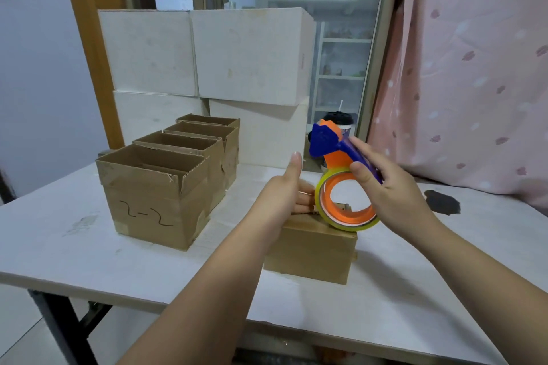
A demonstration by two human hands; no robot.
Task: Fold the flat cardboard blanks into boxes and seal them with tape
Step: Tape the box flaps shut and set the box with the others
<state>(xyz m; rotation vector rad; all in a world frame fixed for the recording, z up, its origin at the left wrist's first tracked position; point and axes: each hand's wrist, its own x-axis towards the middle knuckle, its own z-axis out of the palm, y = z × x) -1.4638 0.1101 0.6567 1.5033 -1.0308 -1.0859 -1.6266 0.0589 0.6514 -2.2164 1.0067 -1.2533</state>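
Currently: taping step, top seam. Notes run left to right across the desk [74, 246].

- **Left and far side:** a row of four open boxes [154, 195] stands with tops open, the nearest marked in pen. White cartons [246, 53] are stacked behind them at the far edge.
- **Left hand [284, 192]:** thumb up, fingers straight and flat, laid on top of the brown box [314, 249], gripping nothing.
- **Brown box:** it sits close to the near edge, right of centre. Its flaps look folded down, though the hands hide most of the top.
- **Tape roll [353, 224]:** it rests on the box top toward the right side. I cannot tell whether any tape is stuck down.
- **Right hand [394, 190]:** fingers wrapped round the blue handle of the tape dispenser [326, 142], whose head is tipped up and away.
- **Toward the right edge:** a dark patch [441, 201] on the desk.

Judgement on doing this well: I would press the flaps level with the left palm so the seam closes. Then I would anchor the tape over one side wall, pull low along the seam and rub it flat. Risk: the box looks light and may slide or tilt under the pull.
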